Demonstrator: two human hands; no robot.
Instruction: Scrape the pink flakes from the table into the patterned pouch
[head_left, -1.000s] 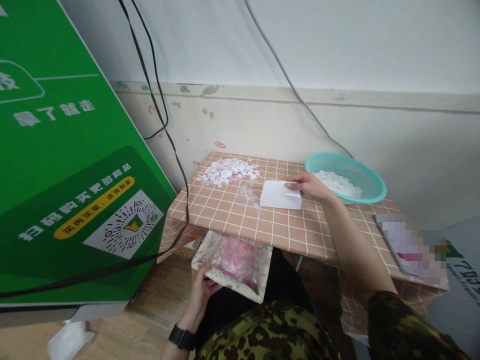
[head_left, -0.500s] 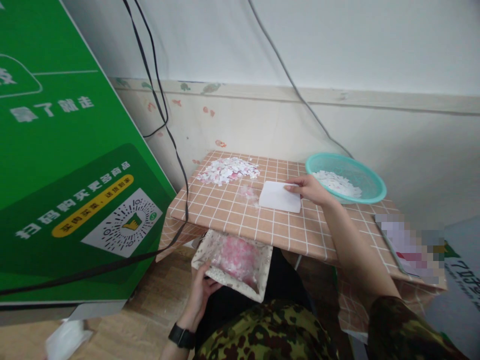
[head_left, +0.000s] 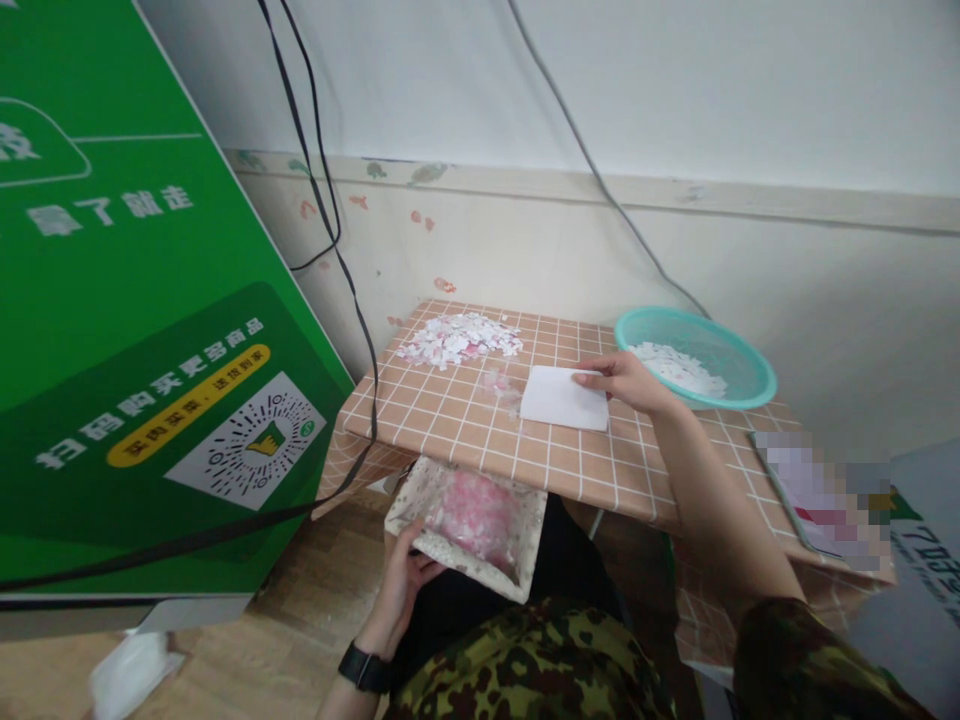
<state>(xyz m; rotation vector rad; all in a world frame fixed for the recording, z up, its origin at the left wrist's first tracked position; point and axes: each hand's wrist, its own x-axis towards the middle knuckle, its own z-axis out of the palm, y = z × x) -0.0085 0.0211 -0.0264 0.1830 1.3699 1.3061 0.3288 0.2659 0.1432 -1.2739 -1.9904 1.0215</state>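
Observation:
My left hand (head_left: 405, 580) grips the near left edge of a speckled fabric box (head_left: 529, 545), tilted just below the table's front edge. Inside the box lie pink and clear plastic-looking scraps (head_left: 476, 515). On the table my right hand (head_left: 622, 382) pinches the right side of a flat white card (head_left: 559, 398), with the thumb on top. Left of the card is a thin scatter of pinkish scraps (head_left: 499, 385). Farther back sits a heap of small white and pink pieces (head_left: 461, 340). A turquoise basket (head_left: 756, 380) holds white pieces (head_left: 675, 368) behind my right hand.
A brown checked cloth covers the table (head_left: 465, 425) against the wall. A flat, partly blurred object (head_left: 795, 490) lies at its right end. The big green panel (head_left: 172, 300) stands at left, with a black strap (head_left: 352, 280) hanging by the table corner. A white plastic bag (head_left: 131, 670) lies on the floor.
Very little differs. The whole view has shifted slightly; the card and right hand sit marginally farther right, and both hands keep their holds.

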